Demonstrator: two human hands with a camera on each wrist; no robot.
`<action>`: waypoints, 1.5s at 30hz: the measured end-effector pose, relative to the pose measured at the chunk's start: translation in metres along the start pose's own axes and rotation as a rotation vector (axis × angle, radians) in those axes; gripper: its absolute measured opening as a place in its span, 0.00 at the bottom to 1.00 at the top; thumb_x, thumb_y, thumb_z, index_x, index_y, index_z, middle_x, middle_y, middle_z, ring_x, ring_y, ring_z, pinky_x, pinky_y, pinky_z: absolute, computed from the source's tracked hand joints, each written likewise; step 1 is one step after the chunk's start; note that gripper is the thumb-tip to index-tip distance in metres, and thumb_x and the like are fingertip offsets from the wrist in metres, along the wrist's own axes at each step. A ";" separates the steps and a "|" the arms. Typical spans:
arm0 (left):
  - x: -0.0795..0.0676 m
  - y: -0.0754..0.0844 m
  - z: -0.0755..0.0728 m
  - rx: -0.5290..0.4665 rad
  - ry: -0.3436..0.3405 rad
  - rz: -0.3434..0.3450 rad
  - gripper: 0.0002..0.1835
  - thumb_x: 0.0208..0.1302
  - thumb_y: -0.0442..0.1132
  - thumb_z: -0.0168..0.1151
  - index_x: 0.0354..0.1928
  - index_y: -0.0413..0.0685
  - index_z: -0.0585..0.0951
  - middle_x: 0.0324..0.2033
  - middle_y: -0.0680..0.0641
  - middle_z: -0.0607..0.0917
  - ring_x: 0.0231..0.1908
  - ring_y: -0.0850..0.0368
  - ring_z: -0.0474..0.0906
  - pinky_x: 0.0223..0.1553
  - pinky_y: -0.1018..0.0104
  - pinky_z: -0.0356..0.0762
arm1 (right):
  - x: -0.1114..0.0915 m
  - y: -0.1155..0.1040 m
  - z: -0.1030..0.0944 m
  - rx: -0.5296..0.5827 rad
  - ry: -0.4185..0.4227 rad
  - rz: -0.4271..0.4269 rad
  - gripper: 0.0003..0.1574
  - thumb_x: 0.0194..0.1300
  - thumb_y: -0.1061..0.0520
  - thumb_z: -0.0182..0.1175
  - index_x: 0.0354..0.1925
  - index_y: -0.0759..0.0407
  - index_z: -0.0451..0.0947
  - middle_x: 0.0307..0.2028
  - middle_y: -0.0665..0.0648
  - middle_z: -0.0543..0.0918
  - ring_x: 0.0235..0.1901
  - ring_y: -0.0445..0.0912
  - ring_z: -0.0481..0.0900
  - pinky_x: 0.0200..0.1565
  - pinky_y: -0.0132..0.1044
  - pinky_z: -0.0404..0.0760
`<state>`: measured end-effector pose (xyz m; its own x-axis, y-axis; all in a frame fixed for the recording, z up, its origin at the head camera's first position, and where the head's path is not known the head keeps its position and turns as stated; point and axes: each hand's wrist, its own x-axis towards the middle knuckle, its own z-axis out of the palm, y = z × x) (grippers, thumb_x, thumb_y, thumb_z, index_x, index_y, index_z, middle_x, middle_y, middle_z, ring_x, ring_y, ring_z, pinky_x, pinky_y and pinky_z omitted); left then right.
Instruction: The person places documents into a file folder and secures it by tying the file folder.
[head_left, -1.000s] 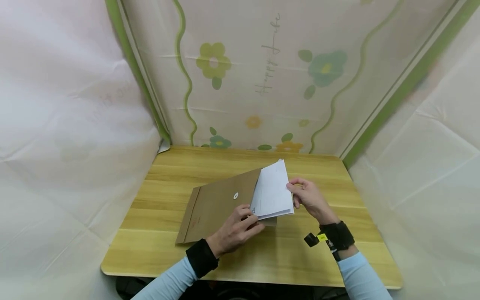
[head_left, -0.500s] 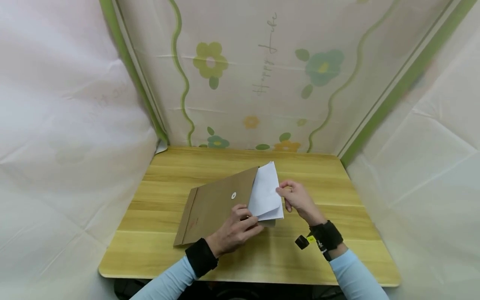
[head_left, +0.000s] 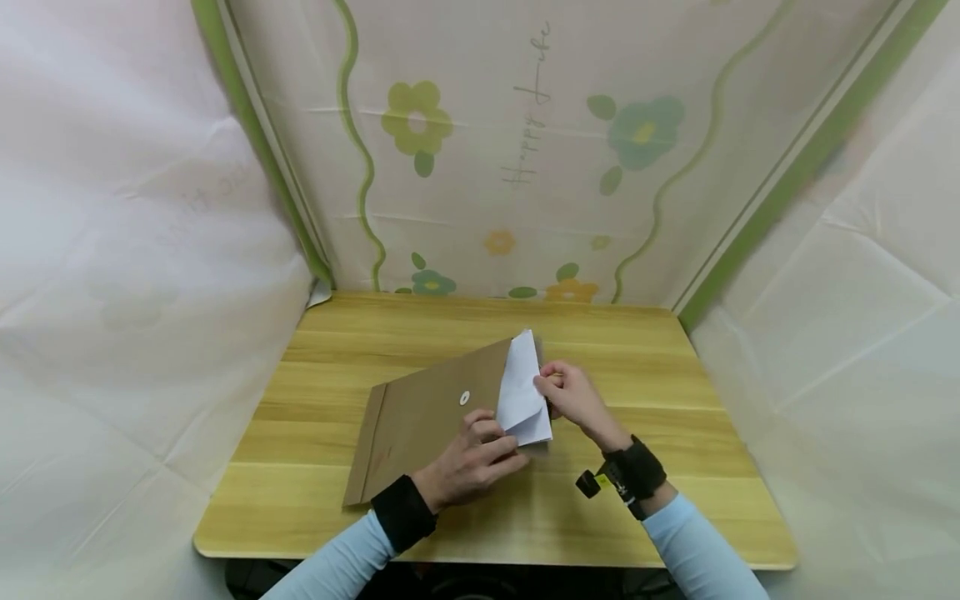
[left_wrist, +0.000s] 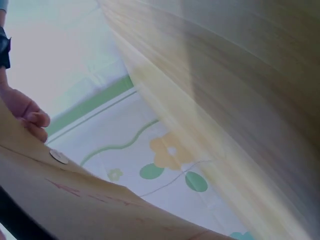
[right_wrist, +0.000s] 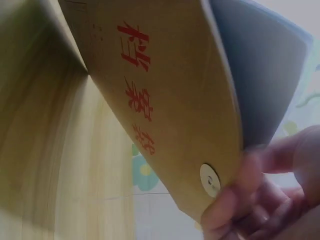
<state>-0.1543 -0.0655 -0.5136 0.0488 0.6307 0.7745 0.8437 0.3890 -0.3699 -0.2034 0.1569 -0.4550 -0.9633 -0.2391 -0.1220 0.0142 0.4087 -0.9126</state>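
Observation:
A brown string-tie document envelope (head_left: pixel 427 408) leans tilted over the table, its mouth facing right. White papers (head_left: pixel 519 387) stick partly out of it, one lower corner creased. My left hand (head_left: pixel 472 462) grips the near corner of the mouth with curled fingers. With thumb and forefinger, my right hand (head_left: pixel 576 396) pinches the papers' right edge. In the right wrist view, red characters and a round button (right_wrist: pixel 210 180) show on the envelope's underside, beside curled fingers (right_wrist: pixel 225 207). From the left wrist view, the right hand (left_wrist: pixel 27 115) appears behind the envelope (left_wrist: pixel 75 192); the left hand's grip is hidden.
The wooden table (head_left: pixel 645 508) has rounded front corners. White fabric walls with printed flowers (head_left: pixel 645 133) enclose its back and both sides. A black camera (head_left: pixel 588 483) hangs from the right wristband.
My right hand has moved left, and the papers have slid deeper into the envelope, leaving a narrower part showing. The envelope has shifted slightly left; my left hand has barely moved.

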 end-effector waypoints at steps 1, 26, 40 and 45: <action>-0.001 0.000 0.000 -0.004 0.004 -0.002 0.11 0.69 0.37 0.53 0.38 0.55 0.86 0.34 0.54 0.81 0.41 0.52 0.68 0.52 0.48 0.67 | 0.000 0.001 0.000 -0.008 -0.020 -0.022 0.17 0.71 0.54 0.56 0.48 0.68 0.73 0.20 0.49 0.79 0.20 0.40 0.77 0.23 0.34 0.79; -0.007 -0.005 -0.001 -0.057 0.034 0.072 0.11 0.67 0.36 0.52 0.34 0.54 0.85 0.34 0.54 0.81 0.43 0.50 0.70 0.51 0.50 0.71 | 0.010 -0.002 -0.004 -0.178 -0.202 -0.050 0.15 0.71 0.51 0.57 0.43 0.61 0.81 0.16 0.49 0.76 0.09 0.40 0.62 0.14 0.33 0.66; -0.002 -0.003 -0.001 -0.061 -0.020 -0.019 0.11 0.69 0.38 0.51 0.43 0.51 0.83 0.40 0.50 0.82 0.44 0.51 0.73 0.49 0.54 0.72 | 0.011 -0.001 -0.018 0.178 -0.081 -0.001 0.18 0.72 0.58 0.56 0.49 0.75 0.74 0.35 0.57 0.84 0.32 0.42 0.84 0.35 0.38 0.85; 0.005 -0.008 -0.001 -0.134 -0.040 -0.217 0.11 0.67 0.39 0.50 0.45 0.47 0.81 0.39 0.48 0.81 0.40 0.53 0.74 0.45 0.61 0.71 | 0.008 -0.002 -0.021 0.097 -0.067 -0.030 0.19 0.71 0.58 0.57 0.49 0.75 0.76 0.34 0.60 0.85 0.31 0.42 0.84 0.36 0.39 0.85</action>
<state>-0.1604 -0.0658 -0.5064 -0.1600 0.5697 0.8061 0.8957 0.4270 -0.1240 -0.2170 0.1722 -0.4463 -0.9437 -0.3093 -0.1171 0.0149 0.3138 -0.9494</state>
